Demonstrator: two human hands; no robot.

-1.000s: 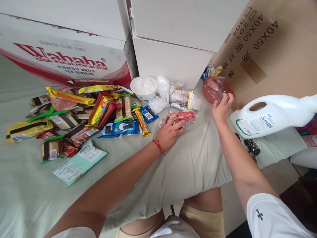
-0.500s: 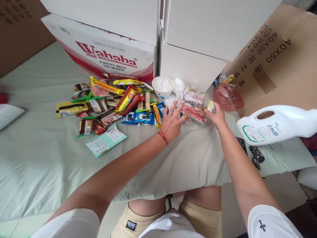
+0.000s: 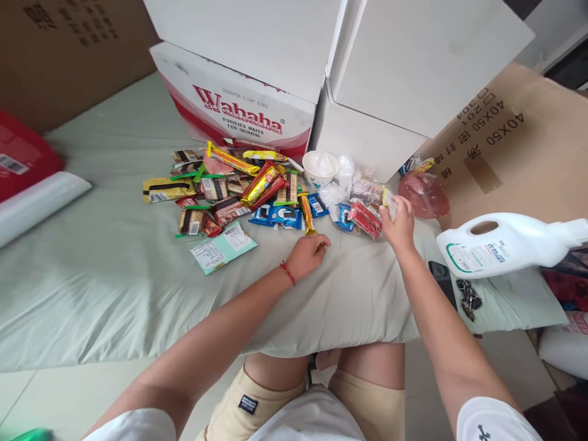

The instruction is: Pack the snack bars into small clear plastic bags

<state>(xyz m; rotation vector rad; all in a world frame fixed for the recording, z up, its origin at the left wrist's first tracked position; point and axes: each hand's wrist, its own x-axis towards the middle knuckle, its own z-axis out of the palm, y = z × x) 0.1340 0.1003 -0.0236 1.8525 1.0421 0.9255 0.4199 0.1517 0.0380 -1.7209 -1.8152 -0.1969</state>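
Note:
My left hand (image 3: pixel 309 255) rests on the pale green cloth, fingers curled in and nothing visible in them. Just beyond it lies a yellow-and-brown snack bar (image 3: pixel 307 214), beside blue snack packets (image 3: pixel 278 216). In my right hand (image 3: pixel 399 225) is a small clear-and-yellow wrapped packet (image 3: pixel 388 202), pinched between thumb and fingers; its kind is unclear. A red wrapped snack (image 3: pixel 366 219) lies just left of that hand, with clear-wrapped snacks (image 3: pixel 366 187) behind it. Crumpled clear plastic (image 3: pixel 331 195) sits in front of a white paper cup (image 3: pixel 320 168).
Many wrapped bars (image 3: pixel 225 187) are heaped on the left, with a mint-green packet (image 3: pixel 223 248) in front. White cartons (image 3: pixel 243 110) stand behind. To the right are a reddish translucent bowl (image 3: pixel 425 199), a white detergent bottle (image 3: pixel 505 245), a phone (image 3: pixel 441 282) and keys (image 3: pixel 469 299).
My left hand has drawn back toward me from the red snack and its spread fingers have curled in. My right hand still holds the small packet, now closer to the snacks. The view has shifted.

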